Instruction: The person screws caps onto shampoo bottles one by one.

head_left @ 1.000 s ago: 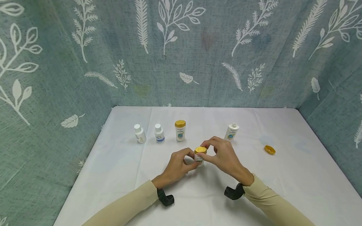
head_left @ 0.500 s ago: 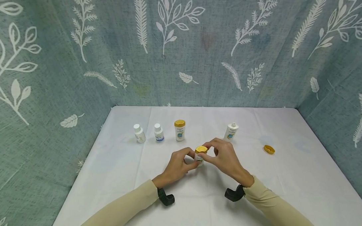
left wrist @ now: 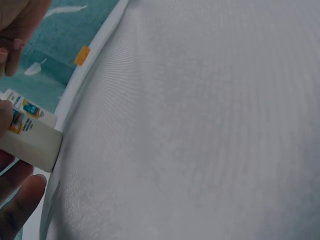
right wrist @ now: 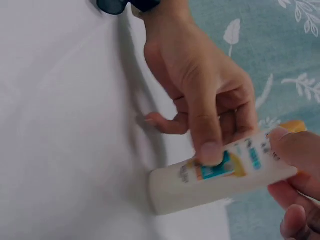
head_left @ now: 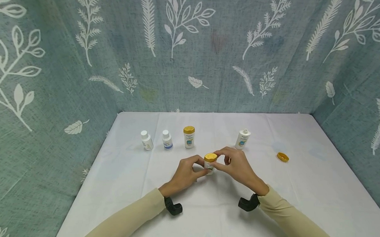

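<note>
A small white bottle with a yellow cap (head_left: 210,157) stands upright between the two hands in the head view. My left hand (head_left: 186,172) grips its body between thumb and fingers. At the cap, my right hand (head_left: 237,165) has its thumb and index finger on either side. In the right wrist view, the labelled bottle (right wrist: 170,192) shows the left hand (right wrist: 200,85) with its thumb on the label, and the right thumb (right wrist: 295,145) near the yellow top. The left wrist view catches only the lower part of the bottle (left wrist: 37,145); its cap is outside that view.
Behind stand two white-capped bottles (head_left: 146,141) (head_left: 167,141) and a yellow-capped bottle (head_left: 189,138). An uncapped white bottle (head_left: 242,139) stands beyond the right hand. A loose yellow cap (head_left: 283,157) lies to the right on the white-covered table (head_left: 305,191). Patterned curtains (head_left: 219,61) enclose the back and sides.
The right hand's fingers have shifted slightly at the cap, with the thumb moving a little to the right and uncovering more of its front. The left hand keeps its grip.
</note>
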The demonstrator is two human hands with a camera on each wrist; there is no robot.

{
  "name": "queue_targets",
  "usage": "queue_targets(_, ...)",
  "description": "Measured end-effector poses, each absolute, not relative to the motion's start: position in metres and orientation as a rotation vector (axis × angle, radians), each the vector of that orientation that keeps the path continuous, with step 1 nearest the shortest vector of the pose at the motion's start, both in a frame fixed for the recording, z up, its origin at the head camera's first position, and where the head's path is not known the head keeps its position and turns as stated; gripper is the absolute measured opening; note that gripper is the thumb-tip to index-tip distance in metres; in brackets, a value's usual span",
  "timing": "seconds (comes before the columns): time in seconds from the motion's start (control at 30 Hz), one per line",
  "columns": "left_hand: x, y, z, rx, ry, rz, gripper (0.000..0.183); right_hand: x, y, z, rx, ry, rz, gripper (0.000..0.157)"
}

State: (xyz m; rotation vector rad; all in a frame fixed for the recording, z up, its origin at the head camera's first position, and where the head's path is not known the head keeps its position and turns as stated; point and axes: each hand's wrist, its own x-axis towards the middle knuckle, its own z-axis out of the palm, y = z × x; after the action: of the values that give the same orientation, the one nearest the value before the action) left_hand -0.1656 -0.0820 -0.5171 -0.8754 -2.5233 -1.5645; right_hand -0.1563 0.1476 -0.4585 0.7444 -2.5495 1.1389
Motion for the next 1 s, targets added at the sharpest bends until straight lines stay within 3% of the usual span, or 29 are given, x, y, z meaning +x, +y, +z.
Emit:
queue_targets(0.7, -0.169, -0.083, -0.517, -0.926, -2.506, -1.507, 0.035, -0.156, 0.16, -0.484, 0.669, -2.573, 1.272, 0.021)
queue_targets(1.0, -0.186, -0.074, -0.506, -0.879, -2.464, -1.356, 0.035, -0.168, 0.161, -0.479, 0.622, -2.448, 1.271, 0.027)
